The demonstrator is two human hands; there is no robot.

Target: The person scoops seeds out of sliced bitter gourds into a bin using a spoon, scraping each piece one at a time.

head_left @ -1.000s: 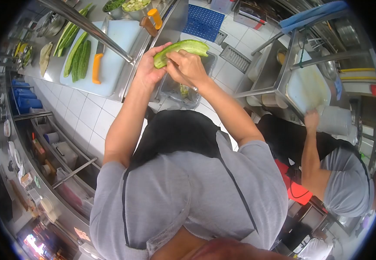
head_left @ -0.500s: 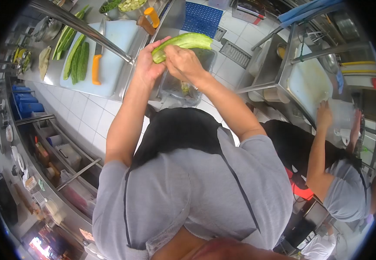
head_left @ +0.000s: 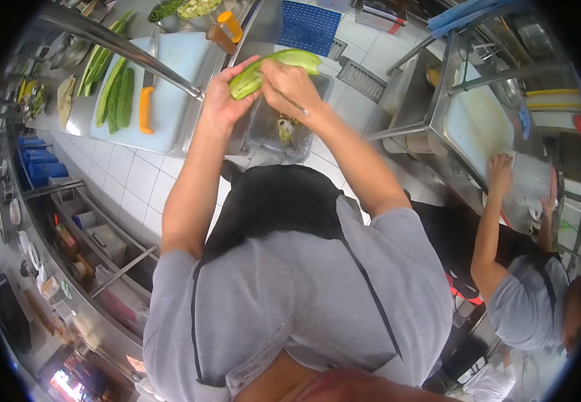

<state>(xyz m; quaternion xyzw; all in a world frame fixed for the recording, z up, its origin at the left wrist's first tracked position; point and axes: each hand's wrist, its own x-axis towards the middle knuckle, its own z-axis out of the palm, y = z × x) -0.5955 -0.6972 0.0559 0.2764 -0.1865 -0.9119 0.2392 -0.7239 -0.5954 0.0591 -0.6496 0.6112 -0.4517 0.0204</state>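
Observation:
A long, pale-green halved zucchini (head_left: 302, 61) rests across my left hand (head_left: 225, 94), whose fingers and thumb close around its near end. My right hand (head_left: 288, 86) is closed over the cut face and grips a spoon-like metal utensil (head_left: 289, 99); its thin handle sticks out toward my wrist, and its head is hidden. Below both hands stands a clear plastic tub (head_left: 263, 130) with vegetable scraps (head_left: 285, 128) in it. On the white cutting board (head_left: 176, 94) to the left lie several zucchini pieces (head_left: 124, 97) and a knife with an orange handle (head_left: 146, 110).
A metal rail (head_left: 129, 50) crosses above the board. Orange-capped shaker (head_left: 230, 27) and bowl of chopped vegetable (head_left: 198, 8) stand at the back. More long zucchini strips (head_left: 96, 67) lie farther left. At right, a co-worker's hand (head_left: 500, 173) is beside another board (head_left: 481, 114) and clear container (head_left: 530, 175).
The zucchini and both hands have shifted slightly; my right hand has turned, exposing the utensil's handle. More scraps show in the tub. The co-worker's second hand now shows at the clear container.

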